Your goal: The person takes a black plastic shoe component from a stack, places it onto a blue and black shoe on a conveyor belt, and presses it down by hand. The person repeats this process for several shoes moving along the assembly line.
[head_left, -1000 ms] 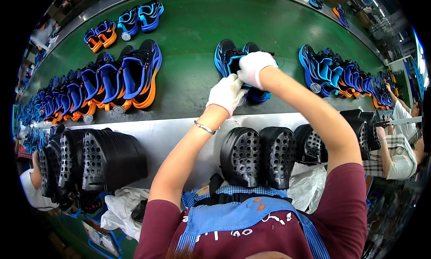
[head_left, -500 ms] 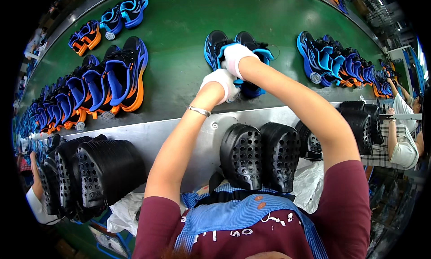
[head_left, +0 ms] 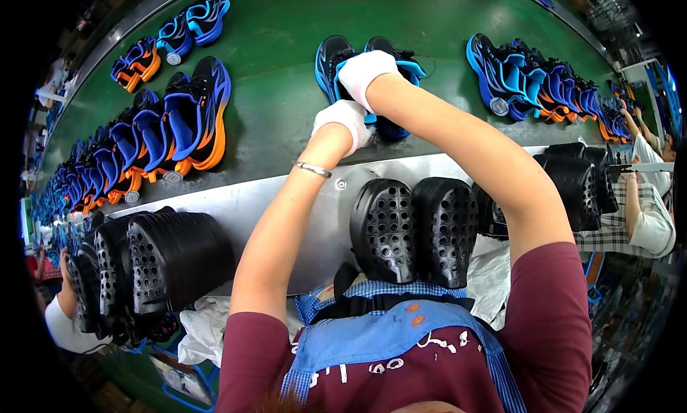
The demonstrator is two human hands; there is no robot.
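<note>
A pair of black and blue sneakers lies on the green table in front of me, toes pointing away: the left sneaker point(head_left: 330, 55) and the right sneaker point(head_left: 395, 128). White gloves cover both hands. My left hand point(head_left: 339, 121) is closed around the heel end of the left sneaker. Just beyond it, my right hand point(head_left: 368, 72) bends over that sneaker's collar, fingers curled down onto it. The backs of my hands hide the fingertips and most of the shoe opening. A light-blue collar edge shows beside the right hand.
Rows of sneakers stand on the green table point(head_left: 286, 27), one row point(head_left: 207, 120) at left, another point(head_left: 494, 70) at right. Black perforated plastic shoe-shaped pieces point(head_left: 386, 227) hang along the metal edge point(head_left: 286, 213), with a thick stack point(head_left: 172, 263) at left. Co-workers' arms point(head_left: 633, 198) show at both sides.
The whole view has shifted slightly, so most things sit higher in the picture. Both hands stay at the left sneaker, with little visible change in their hold.
</note>
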